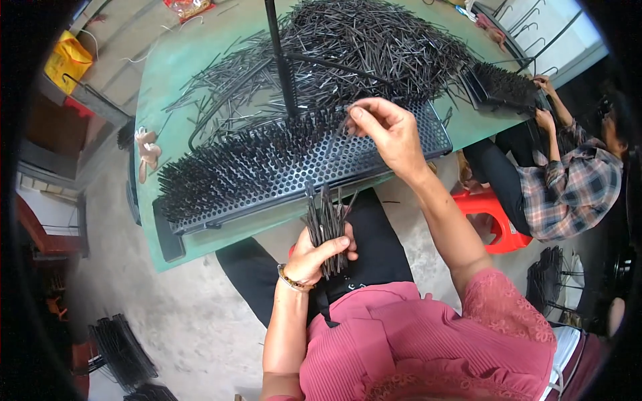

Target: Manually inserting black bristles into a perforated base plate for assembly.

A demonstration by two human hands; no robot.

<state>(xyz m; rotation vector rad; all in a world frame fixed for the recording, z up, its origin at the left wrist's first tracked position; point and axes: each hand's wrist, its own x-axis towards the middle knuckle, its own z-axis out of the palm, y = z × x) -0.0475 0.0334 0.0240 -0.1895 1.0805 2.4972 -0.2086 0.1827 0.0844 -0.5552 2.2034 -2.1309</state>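
My left hand point(309, 262) is wrapped round a bundle of thin dark sticks point(328, 217), held upright above my lap. My right hand point(396, 139) is over a long black perforated rack point(374, 159), with thumb and forefinger pinched on a thin dark stick point(346, 127) that is partly blurred. Many similar sticks point(221, 170) stand upright in the rack's holes, from its left end to near my right fingertips. Toward the right end, rows of holes show bare. Whether the pinched stick touches a hole is hard to make out.
A large heap of loose dark sticks point(374, 50) covers the far part of the green table point(164, 100). A black metal post point(282, 73) rises behind the rack. On the right, another person point(568, 180) works at a similar rack point(505, 87), beside a red stool point(491, 217).
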